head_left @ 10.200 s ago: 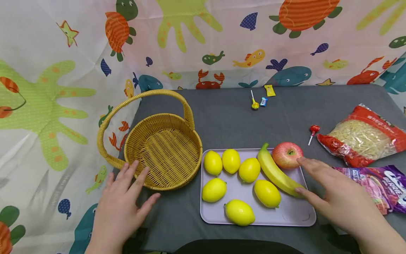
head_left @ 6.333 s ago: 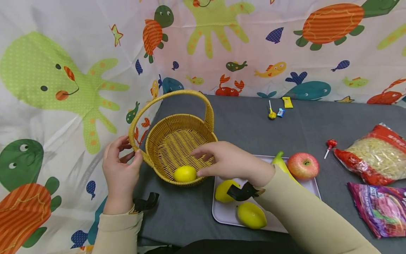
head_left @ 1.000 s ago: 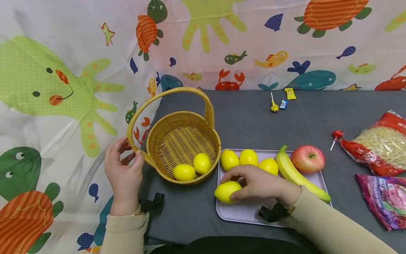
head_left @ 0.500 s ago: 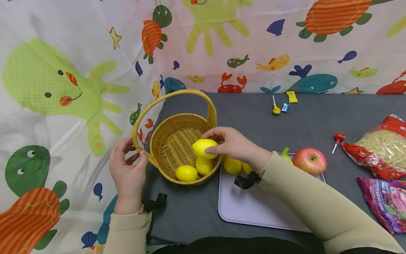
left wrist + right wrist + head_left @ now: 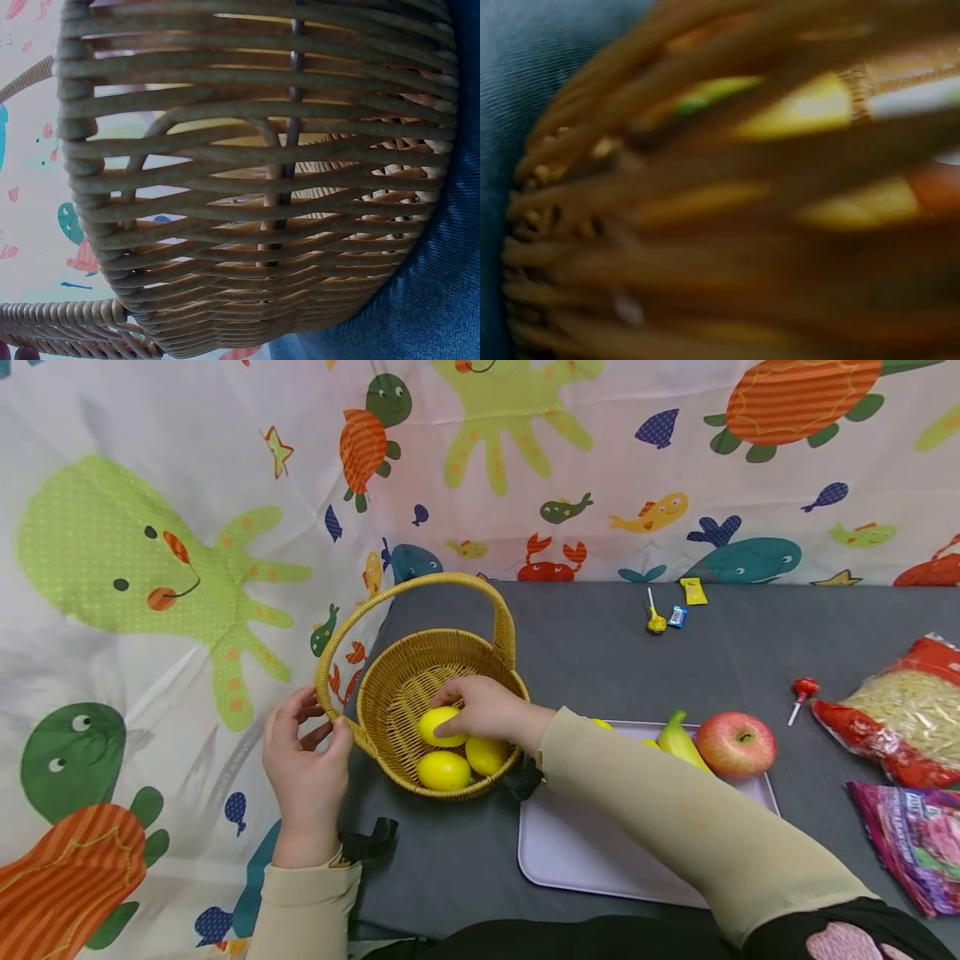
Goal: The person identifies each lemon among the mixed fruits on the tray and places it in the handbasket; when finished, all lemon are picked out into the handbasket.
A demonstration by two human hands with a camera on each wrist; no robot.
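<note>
My right hand [image 5: 491,708] reaches into the round wicker basket [image 5: 442,647], its thumb and fingers pinching a yellow lemon [image 5: 441,727]. Beneath it, two more lemons lie at the basket's near side, one at front left [image 5: 444,772] and one at right [image 5: 486,755]. My left hand [image 5: 307,768] holds the left foot of the basket's tall handle [image 5: 420,581] between thumb and fingers. The left wrist view is filled by the basket's woven outer wall [image 5: 225,165]. Blurred weave [image 5: 667,262] fills the right wrist view, with yellow showing through the gaps.
Right of the basket lies a pale purple tray [image 5: 592,843]; my right sleeve covers part of it. A banana [image 5: 681,743] and an apple [image 5: 737,745] rest there. Farther right are a noodle bag [image 5: 911,697], a purple packet [image 5: 911,852] and a red lollipop [image 5: 804,689].
Two lemons came to lie in the basket, which was empty at first. Within the last second my right hand lifted a third from the tray and lowered it inside. My left hand took the handle earlier.
</note>
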